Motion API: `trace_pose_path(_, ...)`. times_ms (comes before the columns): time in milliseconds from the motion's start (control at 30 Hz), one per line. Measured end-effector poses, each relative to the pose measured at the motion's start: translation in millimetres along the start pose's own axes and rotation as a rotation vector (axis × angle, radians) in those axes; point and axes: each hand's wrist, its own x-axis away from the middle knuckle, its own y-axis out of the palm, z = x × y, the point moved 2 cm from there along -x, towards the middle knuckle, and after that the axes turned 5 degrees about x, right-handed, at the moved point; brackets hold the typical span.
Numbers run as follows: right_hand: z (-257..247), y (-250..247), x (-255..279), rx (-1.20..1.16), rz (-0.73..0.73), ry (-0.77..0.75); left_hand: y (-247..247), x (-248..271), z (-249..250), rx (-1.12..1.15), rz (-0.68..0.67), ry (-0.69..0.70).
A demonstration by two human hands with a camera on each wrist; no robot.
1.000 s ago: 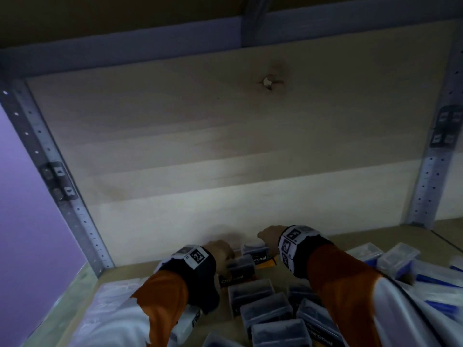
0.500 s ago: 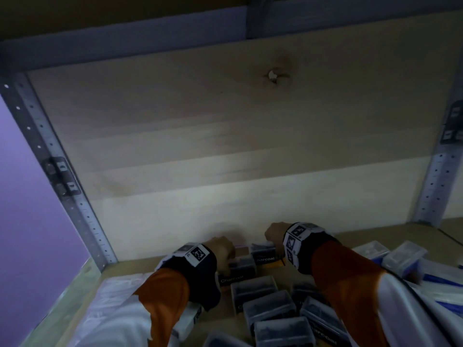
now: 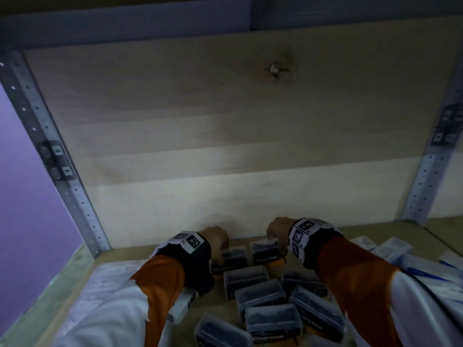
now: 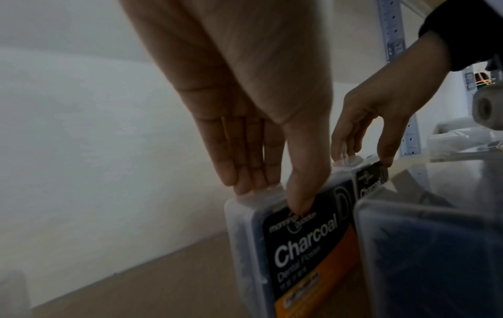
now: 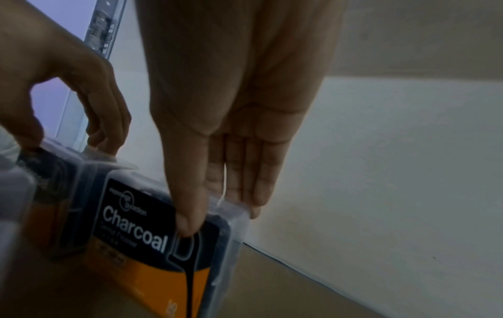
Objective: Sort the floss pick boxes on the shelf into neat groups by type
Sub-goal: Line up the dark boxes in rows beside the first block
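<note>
Two clear floss pick boxes with black and orange "Charcoal" labels stand upright side by side near the shelf's back panel. My left hand (image 3: 218,242) pinches the top of the left Charcoal box (image 3: 229,259), thumb (image 4: 299,200) on its label and fingers (image 4: 245,182) behind the lid of this box (image 4: 304,247). My right hand (image 3: 276,230) pinches the right Charcoal box (image 3: 265,250) the same way, thumb (image 5: 187,223) on the front of the box (image 5: 136,226). Several more Charcoal boxes (image 3: 258,294) lie flat in front.
Clear boxes with pale and blue contents (image 3: 390,249) lie scattered at the right of the wooden shelf (image 3: 120,254). White packs (image 3: 110,274) sit at the left under my forearm. The back panel (image 3: 225,201) is just behind both hands. Metal uprights (image 3: 75,194) frame the bay.
Both hands keep their pinch on the two upright boxes and have edged slightly toward the back panel. The head view has shifted a little.
</note>
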Motion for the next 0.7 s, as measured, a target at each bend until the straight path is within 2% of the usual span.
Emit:
trace_pose_path(133, -2, 4, -4, 0.075, -0.021, -0.067, -1, 2, 1, 0.007, 0.006, 0.007)
trace_pose_path(233, -7, 6, -4, 0.045, -0.041, -0.105, -2, 3, 2, 0.013, 0.001, 0.002)
trace_pose_path(367, -7, 8, -7, -0.029, -0.039, -0.091, -2, 4, 3, 0.021, 0.007, 0.002)
trace_pose_path(533, -3, 15, -14, 0.035, -0.035, -0.138, -1, 4, 3, 0.016, 0.013, -0.005)
trace_pose_path(700, 5, 18, -21, 0.052, 0.019, -0.101, -1, 7, 4, 0.011, 0.005, -0.005)
